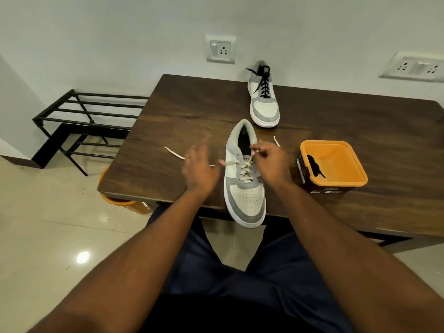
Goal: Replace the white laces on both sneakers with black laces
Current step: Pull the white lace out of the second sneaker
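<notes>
A grey and white sneaker [245,198] lies on the wooden table [168,116], its toe hanging over the front edge. A white lace [245,169] runs through its lower eyelets. One loose end trails left [174,153] across the table, the other shows at the right [276,141]. My left hand [199,165], blurred, has its fingers spread and its thumb touches the lace at the sneaker's left side. My right hand [270,162] pinches the lace near the tongue. A second sneaker [264,105] with black laces stands at the back.
An orange tub [336,181] at the right of the table holds a black lace [315,167]. A black metal rack [81,121] stands left of the table. Another orange container [125,205] sits on the floor under the table's front-left corner.
</notes>
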`<state>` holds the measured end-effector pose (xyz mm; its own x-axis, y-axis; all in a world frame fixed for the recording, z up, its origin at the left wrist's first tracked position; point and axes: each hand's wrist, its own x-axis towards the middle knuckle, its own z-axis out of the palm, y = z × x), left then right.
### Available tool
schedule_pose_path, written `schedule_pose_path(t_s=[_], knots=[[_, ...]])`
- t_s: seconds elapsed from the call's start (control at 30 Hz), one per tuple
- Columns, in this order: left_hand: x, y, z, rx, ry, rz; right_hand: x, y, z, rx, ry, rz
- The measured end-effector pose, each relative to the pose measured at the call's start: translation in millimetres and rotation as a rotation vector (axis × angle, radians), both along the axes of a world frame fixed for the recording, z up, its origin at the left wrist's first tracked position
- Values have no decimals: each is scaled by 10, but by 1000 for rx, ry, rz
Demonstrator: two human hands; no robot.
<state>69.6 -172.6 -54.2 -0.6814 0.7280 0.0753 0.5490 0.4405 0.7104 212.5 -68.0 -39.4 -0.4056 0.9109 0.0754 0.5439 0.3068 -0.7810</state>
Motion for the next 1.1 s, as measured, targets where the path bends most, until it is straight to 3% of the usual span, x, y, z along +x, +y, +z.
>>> schedule_pose_path(t_s=[0.07, 0.13, 0.33, 0.57, 0.67, 0.83, 0.93, 1.1], knots=[[124, 4, 32, -117, 87, -306, -7, -26, 22, 102, -176, 142], [175, 61, 37, -231, 91, -413, -31, -19, 25, 139, -331, 228], [222, 89, 2, -235, 71, -409, -43, 5, 28, 84, -277, 165], [252, 44, -1, -187, -2, -351, 4, 119, 100, 105, -439, 329], [262, 17, -19, -176, -17, -334, 8, 164, 62, 78, -350, 292], [282, 15, -42, -187, -45, -321, 272, -54, -100, -133, 15, 130], [289, 25, -83, -210, -25, -332, 472, -169, -202, -242, 94, 83], [276, 29, -112, -228, -18, -336, 290, -124, -126, 36, 25, 99]])
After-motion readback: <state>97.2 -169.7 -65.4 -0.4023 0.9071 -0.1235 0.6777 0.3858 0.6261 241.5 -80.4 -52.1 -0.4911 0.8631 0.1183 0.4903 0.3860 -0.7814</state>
